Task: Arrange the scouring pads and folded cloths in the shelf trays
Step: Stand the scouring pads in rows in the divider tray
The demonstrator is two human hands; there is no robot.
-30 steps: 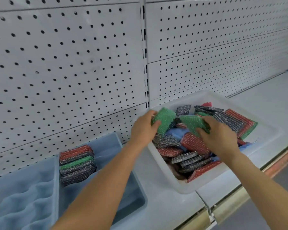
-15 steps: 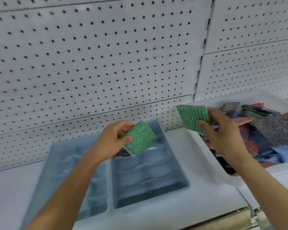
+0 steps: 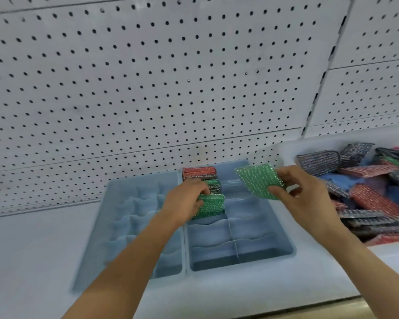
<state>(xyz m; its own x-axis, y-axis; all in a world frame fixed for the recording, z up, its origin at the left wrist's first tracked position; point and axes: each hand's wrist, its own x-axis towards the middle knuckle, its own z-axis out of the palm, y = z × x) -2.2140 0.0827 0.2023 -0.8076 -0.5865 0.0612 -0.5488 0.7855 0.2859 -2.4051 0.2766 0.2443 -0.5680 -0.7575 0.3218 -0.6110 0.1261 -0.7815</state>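
Note:
Two blue divided trays stand side by side on the shelf: a left tray (image 3: pixel 124 226) and a right tray (image 3: pixel 251 247). At the back left of the right tray, a row of red, grey and green scouring pads (image 3: pixel 199 174) stands on edge. My left hand (image 3: pixel 184 201) holds a green pad (image 3: pixel 211 204) at the front of that row, down in the tray. My right hand (image 3: pixel 302 196) pinches a second green pad (image 3: pixel 258 180) in the air above the right tray's back right part.
A white bin (image 3: pixel 290 148) at the right holds several loose pads in red, grey and green, plus blue cloth (image 3: pixel 346 178). Behind everything runs a white pegboard wall (image 3: pixel 148 77). The shelf's front edge (image 3: pixel 286 309) lies near the bottom.
Both hands moved left from the white bin to the trays. My left hand has lowered its green pad into the right tray's row. The right hand has carried its pad over the tray.

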